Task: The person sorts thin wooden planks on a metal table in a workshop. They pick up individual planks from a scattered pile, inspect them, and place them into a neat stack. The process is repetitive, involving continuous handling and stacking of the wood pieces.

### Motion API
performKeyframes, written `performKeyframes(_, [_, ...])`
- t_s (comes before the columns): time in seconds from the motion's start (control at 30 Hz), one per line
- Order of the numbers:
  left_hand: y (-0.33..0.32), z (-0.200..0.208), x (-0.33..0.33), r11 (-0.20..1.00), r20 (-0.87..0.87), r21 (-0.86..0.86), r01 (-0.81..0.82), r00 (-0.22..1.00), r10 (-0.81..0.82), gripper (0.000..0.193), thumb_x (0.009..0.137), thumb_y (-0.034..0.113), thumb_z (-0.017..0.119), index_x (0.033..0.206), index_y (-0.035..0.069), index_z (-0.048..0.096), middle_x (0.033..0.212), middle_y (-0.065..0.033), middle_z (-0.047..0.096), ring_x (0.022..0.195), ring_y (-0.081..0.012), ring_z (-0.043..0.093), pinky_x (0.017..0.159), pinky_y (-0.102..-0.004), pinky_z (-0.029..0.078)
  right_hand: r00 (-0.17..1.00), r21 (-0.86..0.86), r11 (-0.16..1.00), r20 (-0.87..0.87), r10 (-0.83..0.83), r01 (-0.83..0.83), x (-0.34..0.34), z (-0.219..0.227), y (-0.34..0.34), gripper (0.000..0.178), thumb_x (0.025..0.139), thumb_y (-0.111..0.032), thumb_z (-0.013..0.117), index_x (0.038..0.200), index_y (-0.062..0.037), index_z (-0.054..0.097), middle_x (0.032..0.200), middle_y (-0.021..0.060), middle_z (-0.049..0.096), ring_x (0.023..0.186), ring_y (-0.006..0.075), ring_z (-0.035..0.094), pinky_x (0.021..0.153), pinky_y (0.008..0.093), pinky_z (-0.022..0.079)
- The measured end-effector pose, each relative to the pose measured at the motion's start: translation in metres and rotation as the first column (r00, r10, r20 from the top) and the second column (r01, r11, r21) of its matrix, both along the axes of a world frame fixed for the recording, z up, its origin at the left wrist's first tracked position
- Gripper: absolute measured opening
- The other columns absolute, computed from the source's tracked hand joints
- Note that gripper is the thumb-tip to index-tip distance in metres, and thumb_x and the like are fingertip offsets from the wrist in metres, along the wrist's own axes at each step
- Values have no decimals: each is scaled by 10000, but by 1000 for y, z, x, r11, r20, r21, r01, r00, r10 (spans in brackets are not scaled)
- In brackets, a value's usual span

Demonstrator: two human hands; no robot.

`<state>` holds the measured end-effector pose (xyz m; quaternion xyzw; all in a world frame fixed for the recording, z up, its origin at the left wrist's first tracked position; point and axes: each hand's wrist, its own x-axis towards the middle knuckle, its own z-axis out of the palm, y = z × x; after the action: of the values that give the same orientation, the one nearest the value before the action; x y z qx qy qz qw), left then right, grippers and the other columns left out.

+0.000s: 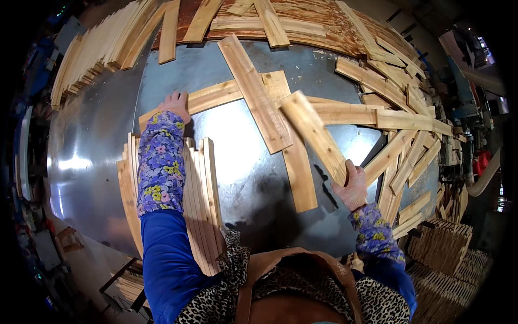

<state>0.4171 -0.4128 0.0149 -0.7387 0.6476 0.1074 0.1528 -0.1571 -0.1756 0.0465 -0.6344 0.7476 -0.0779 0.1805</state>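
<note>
My right hand (353,186) is closed around the near end of a wooden board (315,135), whose far end is raised over other boards. My left hand (175,107) lies with its fingers stretched over another board (213,96), near that board's left end. A knotty board (256,97) crosses on top of it at an angle. Under these, a further board (299,175) points toward me. Below my left forearm, a row of boards (205,189) stands packed side by side, partly hidden by the sleeve.
The metal tabletop (97,178) bears a long row of stacked boards (102,48) at the far left. Loose boards (402,121) lie in a crisscross heap at the right. Across the far edge runs a reddish-brown wooden surface (318,13). Stacked wood (440,243) stands at the lower right.
</note>
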Motion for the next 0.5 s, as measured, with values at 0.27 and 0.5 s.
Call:
performKeyframes(0.27, [-27,5,15,991,-85,98,96,993,-88,891,799,265,839,1604,118,484,1624,-158,532,1536,-351,493,1267,-447,442,963,-308,922,51,264,-236,180,-32,-96,928,791,-428,929,1517,-5,538,1370,260,636,1286,482,607,1121,562,493])
performKeyframes(0.5, [4,126,-37,992,53,6,127,990,-128,794,779,287,882,1481,69,583,1448,-190,676,1342,-368,665,1130,-450,544,997,-32,997,27,68,-67,212,-38,-185,1029,816,-347,881,1636,2,367,1505,296,579,1398,437,575,1164,506,490])
